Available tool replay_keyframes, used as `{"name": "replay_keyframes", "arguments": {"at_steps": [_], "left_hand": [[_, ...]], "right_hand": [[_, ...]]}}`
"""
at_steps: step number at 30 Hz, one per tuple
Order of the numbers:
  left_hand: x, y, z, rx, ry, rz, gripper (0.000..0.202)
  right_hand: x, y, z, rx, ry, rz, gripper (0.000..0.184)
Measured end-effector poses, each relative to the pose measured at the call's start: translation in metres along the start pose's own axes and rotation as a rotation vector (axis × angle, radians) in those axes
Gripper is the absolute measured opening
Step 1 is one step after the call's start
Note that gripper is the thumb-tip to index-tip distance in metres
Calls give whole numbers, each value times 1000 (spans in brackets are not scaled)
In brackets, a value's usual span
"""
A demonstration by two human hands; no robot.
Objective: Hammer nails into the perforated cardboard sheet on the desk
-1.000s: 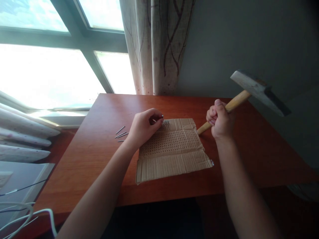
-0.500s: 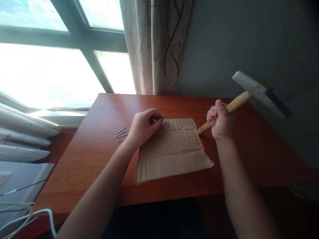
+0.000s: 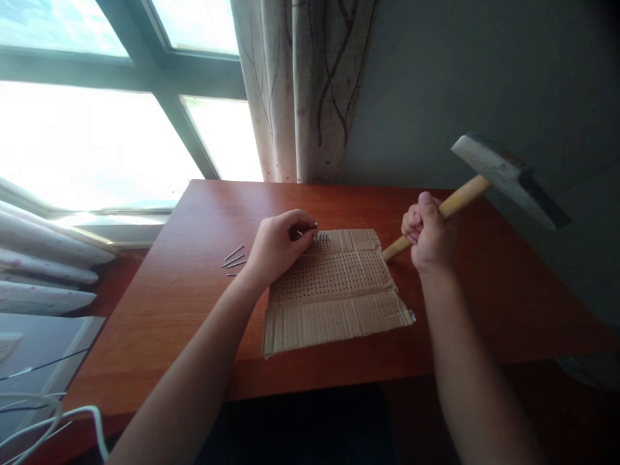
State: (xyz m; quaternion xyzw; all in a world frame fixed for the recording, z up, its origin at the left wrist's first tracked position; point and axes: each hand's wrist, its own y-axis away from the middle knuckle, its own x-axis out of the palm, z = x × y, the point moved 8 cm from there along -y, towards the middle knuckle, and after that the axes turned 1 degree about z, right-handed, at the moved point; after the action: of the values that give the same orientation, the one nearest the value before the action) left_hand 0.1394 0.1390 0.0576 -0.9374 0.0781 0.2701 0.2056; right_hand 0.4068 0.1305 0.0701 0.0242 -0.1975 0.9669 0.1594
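A sheet of brown cardboard point(image 3: 334, 294) full of small holes lies on the reddish wooden table point(image 3: 194, 303). My left hand point(image 3: 278, 248) rests at its far left corner, fingers pinched on a nail point(image 3: 310, 228) held over the cardboard. A few nails stand in the cardboard beside it point(image 3: 322, 237). My right hand point(image 3: 429, 236) is closed round the wooden handle of a hammer point(image 3: 504, 174), whose metal head is raised up and to the right, away from the cardboard.
Several loose nails point(image 3: 235, 258) lie on the table left of my left hand. A patterned curtain point(image 3: 305, 84) hangs behind the table beside a bright window point(image 3: 92, 142). White cables point(image 3: 53, 420) lie at the lower left. A grey wall point(image 3: 484, 77) stands behind.
The hammer head has shifted slightly to the right. My left hand keeps the nail in the same place.
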Motion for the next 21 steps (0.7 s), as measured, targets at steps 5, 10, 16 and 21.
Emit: {"name": "replay_keyframes", "arguments": {"at_steps": [5, 10, 16, 21], "left_hand": [[1, -1, -1, 9, 9, 10, 9], [2, -1, -2, 8, -18, 20, 7], [2, 1, -6, 37, -76, 17, 8], [2, 2, -5, 57, -76, -7, 7]], "right_hand": [[0, 0, 1, -20, 40, 8, 58], [0, 0, -1, -26, 26, 13, 57], [0, 0, 0, -27, -20, 17, 57], [7, -3, 0, 12, 9, 91, 56]]}}
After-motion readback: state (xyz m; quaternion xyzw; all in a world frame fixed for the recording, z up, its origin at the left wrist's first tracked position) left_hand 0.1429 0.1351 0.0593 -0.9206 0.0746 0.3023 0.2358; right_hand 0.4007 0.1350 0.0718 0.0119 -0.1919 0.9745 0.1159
